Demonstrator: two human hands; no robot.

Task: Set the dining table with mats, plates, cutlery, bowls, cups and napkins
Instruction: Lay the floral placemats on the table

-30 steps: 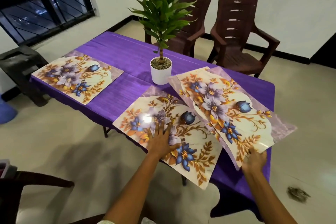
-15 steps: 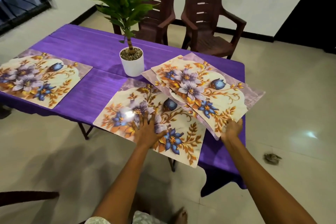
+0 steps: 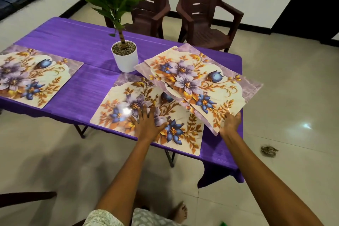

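The left hand lies flat, fingers spread, on the glossy floral rectangular mat at the lower centre of the frame, pinning it to the purple-clothed bench. The right hand pinches the near corner of a small stack of matching floral mats, tilted up at centre right and overlapping the pinned mat. A good next move, I judge, is to keep the flat palm pressing so the slick mat cannot slide, square its edge to the bench rim, then carry the stack clear of the white potted plant. Another mat lies at left.
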